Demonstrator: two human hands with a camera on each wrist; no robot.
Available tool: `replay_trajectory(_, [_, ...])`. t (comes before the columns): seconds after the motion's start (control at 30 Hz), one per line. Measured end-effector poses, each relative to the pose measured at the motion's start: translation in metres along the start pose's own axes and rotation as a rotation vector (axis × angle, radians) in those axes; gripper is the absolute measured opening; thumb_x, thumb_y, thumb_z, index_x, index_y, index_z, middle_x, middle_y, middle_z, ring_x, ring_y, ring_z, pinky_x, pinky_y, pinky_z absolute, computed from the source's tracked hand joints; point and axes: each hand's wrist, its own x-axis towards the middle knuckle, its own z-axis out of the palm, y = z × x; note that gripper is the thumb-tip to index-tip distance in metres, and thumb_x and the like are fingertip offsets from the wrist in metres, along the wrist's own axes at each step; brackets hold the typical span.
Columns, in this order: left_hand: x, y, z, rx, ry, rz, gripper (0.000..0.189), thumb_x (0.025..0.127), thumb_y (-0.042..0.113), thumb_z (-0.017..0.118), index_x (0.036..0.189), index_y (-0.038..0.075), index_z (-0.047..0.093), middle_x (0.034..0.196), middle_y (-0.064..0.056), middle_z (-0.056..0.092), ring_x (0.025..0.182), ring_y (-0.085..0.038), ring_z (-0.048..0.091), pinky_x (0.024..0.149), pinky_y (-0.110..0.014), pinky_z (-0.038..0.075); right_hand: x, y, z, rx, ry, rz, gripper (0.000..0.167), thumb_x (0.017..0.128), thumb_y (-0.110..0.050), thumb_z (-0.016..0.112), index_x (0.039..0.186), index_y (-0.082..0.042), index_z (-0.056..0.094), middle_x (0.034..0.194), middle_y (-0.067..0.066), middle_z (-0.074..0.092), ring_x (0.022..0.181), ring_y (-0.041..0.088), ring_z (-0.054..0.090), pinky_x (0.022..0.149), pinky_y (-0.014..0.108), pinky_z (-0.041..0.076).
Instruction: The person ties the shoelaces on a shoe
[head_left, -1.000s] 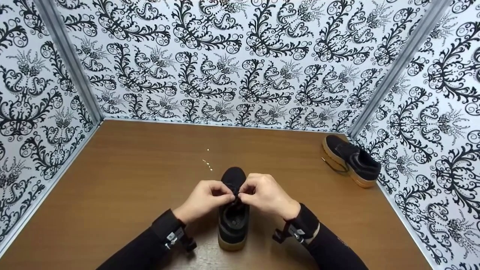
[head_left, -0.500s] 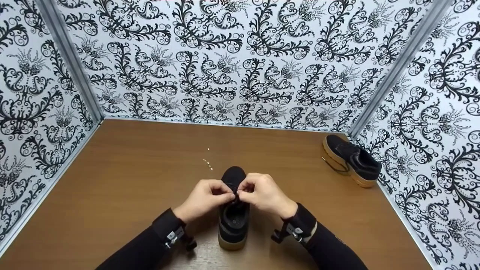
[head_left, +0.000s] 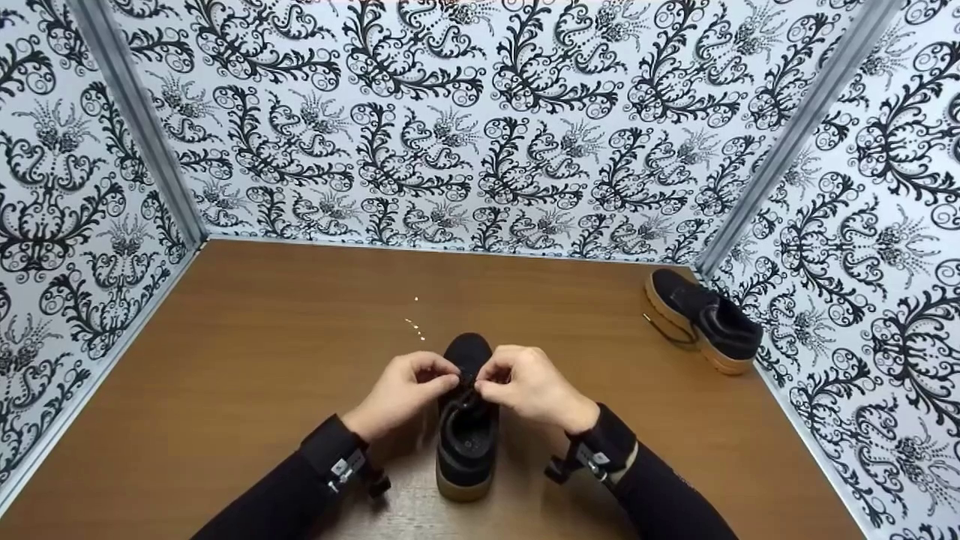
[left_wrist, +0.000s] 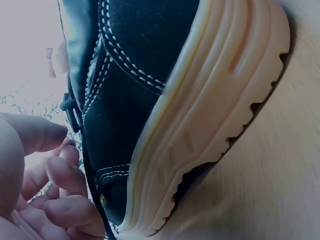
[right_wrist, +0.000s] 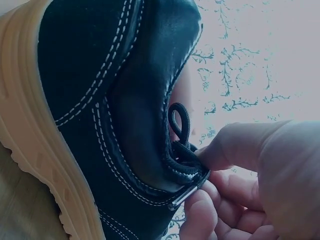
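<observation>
A black low shoe point(head_left: 466, 469) with a tan sole stands in the middle of the table, its toe pointing away from me. My left hand point(head_left: 397, 394) is at the left of its lacing, thumb and forefinger pinching at the black shoelace. In the left wrist view those fingertips meet close to the shoe's tongue, beside a small lace loop point(left_wrist: 70, 103). From the right, my right hand point(head_left: 534, 390) pinches the lace between thumb and forefinger. A standing loop of shoelace point(right_wrist: 181, 120) and a shiny lace tip point(right_wrist: 183, 198) show by its fingers.
A second black shoe point(head_left: 724, 330) with a tan sole lies at the back right by the wall, one lace trailing on the brown table point(head_left: 262, 337). Several tiny pale specks point(head_left: 416, 328) dot the wood beyond the near shoe. Patterned panels point(head_left: 450, 135) wall the table in.
My left hand has shifted a little left and away from me, so a gap shows between the two hands' fingertips. The right hand and both shoes stay nearly where they were.
</observation>
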Motion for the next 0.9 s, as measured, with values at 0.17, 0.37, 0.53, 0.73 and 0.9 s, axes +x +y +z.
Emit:
replay_trajectory(0.17, [-0.0019, -0.0001, 0.0013, 0.007, -0.035, 0.015, 0.021, 0.105, 0.013, 0.078, 0.122, 0.002, 0.082, 0.11, -0.008, 0.079, 0.1, -0.015, 0.071, 0.089, -0.024, 0.055, 0.0002, -0.0006, -0.0005, -0.009, 0.0, 0.0, 0.004, 0.095, -0.011, 0.083, 0.093, -0.013, 0.085, 0.087, -0.01, 0.067, 0.084, 0.011, 0.064, 0.075, 0.025, 0.053])
replay_trajectory(0.37, [-0.0019, 0.002, 0.001, 0.018, -0.054, 0.054, 0.017, 0.105, 0.014, 0.079, 0.119, 0.008, 0.086, 0.103, -0.006, 0.074, 0.093, -0.012, 0.065, 0.083, -0.023, 0.052, 0.0003, 0.0004, -0.0006, -0.003, -0.001, -0.005, 0.006, 0.096, -0.013, 0.083, 0.095, -0.008, 0.085, 0.087, -0.009, 0.068, 0.085, 0.012, 0.065, 0.075, 0.025, 0.053])
replay_trajectory(0.53, [-0.0022, 0.0028, 0.0016, -0.014, -0.041, 0.047, 0.012, 0.103, 0.013, 0.081, 0.112, 0.007, 0.085, 0.106, -0.007, 0.078, 0.092, -0.012, 0.068, 0.082, -0.024, 0.053, 0.0004, 0.0011, -0.0012, -0.01, 0.007, -0.027, 0.006, 0.096, -0.013, 0.083, 0.094, -0.007, 0.084, 0.088, -0.009, 0.069, 0.084, 0.012, 0.064, 0.074, 0.025, 0.053])
replay_trajectory(0.73, [-0.002, 0.0037, 0.0023, -0.015, -0.031, 0.033, 0.008, 0.102, 0.014, 0.083, 0.105, 0.007, 0.082, 0.102, -0.006, 0.078, 0.09, -0.014, 0.068, 0.081, -0.025, 0.053, 0.0009, 0.0014, -0.0024, -0.008, -0.004, -0.034, 0.007, 0.098, -0.015, 0.083, 0.096, -0.009, 0.085, 0.089, -0.009, 0.07, 0.085, 0.011, 0.064, 0.074, 0.025, 0.053])
replay_trajectory(0.9, [-0.0015, 0.0029, 0.0035, -0.023, -0.033, 0.017, 0.008, 0.102, 0.013, 0.082, 0.105, 0.006, 0.082, 0.102, -0.006, 0.078, 0.09, -0.013, 0.068, 0.082, -0.025, 0.053, 0.0, 0.0021, -0.0076, -0.005, -0.043, -0.031, 0.004, 0.099, -0.016, 0.084, 0.101, -0.012, 0.085, 0.092, -0.01, 0.072, 0.086, 0.009, 0.065, 0.075, 0.026, 0.054])
